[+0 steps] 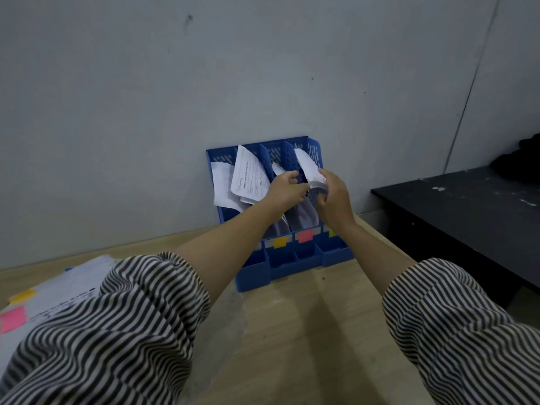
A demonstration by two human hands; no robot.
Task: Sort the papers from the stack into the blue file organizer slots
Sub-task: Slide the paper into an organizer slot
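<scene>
Sorting is partly done, as far as I can judge. The blue file organizer point(317, 257) stands on the light wood surface point(292, 331), leaning back against the grey wall point(146, 97). Several of its slots already have papers in them. One printed sheet point(248, 176) sticks up out of a slot on the left side, and more white sheets sit low in the middle slots. Little colored tags, a yellow one point(280, 242) and a red one point(305, 236), mark the front of the slots.

More work is left. The stack of papers point(58, 290) lies on the surface at the left, well apart from the organizer, partly hidden by a striped sleeve point(117, 331). It has a yellow sticky note and a pink one on it. I cannot tell how many sheets are left in it.

Both hands are up at the organizer. The right hand point(334, 197) has its fingers curled around a bent white paper point(309, 168), holding it at a slot on the right side. It looks like the paper is going in, but it is not all the way down. The left hand point(285, 187) is just beside it, with fingers bent toward a blue divider. It seems to touch or hold the divider, but I cannot tell for sure.

A dark table point(467, 211) stands off to the right.
</scene>
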